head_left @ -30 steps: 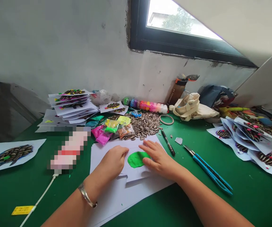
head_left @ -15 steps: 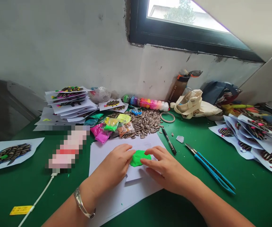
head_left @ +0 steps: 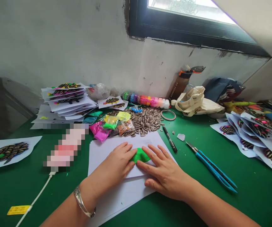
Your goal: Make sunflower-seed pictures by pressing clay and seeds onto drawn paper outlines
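Observation:
A flattened lump of bright green modelling clay (head_left: pixel 140 155) lies on a small sheet of white paper (head_left: pixel 133 172), which rests on a stack of larger white sheets (head_left: pixel 117 201). My left hand (head_left: pixel 117 160), with a silver bangle at the wrist, lies at the clay's left edge, thumb and fingertips touching it. Spread over the right side of the clay is my right hand (head_left: pixel 161 168), its fingers stretched out and fingertips on the green surface. Part of the clay is hidden under those fingers. Neither hand grips anything.
Sunflower seeds (head_left: pixel 147 121) and bagged coloured clay (head_left: pixel 111 122) lie behind the paper. To the right are a black pen (head_left: pixel 169 139) and a blue cutter (head_left: pixel 212 167), blade out. Seed-picture stacks stand left (head_left: pixel 67 102) and right (head_left: pixel 254 129). A white cable (head_left: pixel 35 200) runs front left.
My right hand has flattened, its fingers spreading out over the clay. My left hand stays at the clay's left edge. The view has shifted slightly.

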Motion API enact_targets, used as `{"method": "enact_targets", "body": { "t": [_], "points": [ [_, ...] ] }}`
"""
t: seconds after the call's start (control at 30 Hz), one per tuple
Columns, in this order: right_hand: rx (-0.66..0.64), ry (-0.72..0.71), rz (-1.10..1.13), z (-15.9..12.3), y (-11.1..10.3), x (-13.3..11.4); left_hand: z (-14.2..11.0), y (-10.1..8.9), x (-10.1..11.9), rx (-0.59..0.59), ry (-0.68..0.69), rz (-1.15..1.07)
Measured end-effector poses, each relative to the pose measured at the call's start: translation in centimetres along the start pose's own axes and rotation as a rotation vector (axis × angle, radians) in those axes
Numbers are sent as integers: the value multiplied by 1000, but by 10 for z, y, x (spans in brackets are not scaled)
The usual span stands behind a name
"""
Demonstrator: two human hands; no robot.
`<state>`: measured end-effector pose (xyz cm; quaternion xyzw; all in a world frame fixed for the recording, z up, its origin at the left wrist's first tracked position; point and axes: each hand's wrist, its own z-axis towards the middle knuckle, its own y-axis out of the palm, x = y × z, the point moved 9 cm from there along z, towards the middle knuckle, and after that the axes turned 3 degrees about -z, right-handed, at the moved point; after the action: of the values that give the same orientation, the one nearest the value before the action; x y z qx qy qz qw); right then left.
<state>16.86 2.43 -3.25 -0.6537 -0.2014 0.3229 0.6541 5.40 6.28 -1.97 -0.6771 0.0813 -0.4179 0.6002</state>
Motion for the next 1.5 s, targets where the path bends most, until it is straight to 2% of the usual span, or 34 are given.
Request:
{"method": "enact_targets", "body": {
  "t": [0.33,0.57,0.8,1.37,1.5],
  "points": [
    [24,27,-4,-5,-4,8,-1,-1,0,18,-11,-35],
    [-31,43,-4,-3,0,8,0,1,-3,5,-32,-38],
    [-2,85,38,-8,-7,18,-1,0,-2,12,-19,-43],
    [-50,91,66,-6,-4,20,1,2,-1,1,-22,-16],
    [-23,114,63,-9,-8,25,0,3,-3,1,-24,-9]
  ]
}}
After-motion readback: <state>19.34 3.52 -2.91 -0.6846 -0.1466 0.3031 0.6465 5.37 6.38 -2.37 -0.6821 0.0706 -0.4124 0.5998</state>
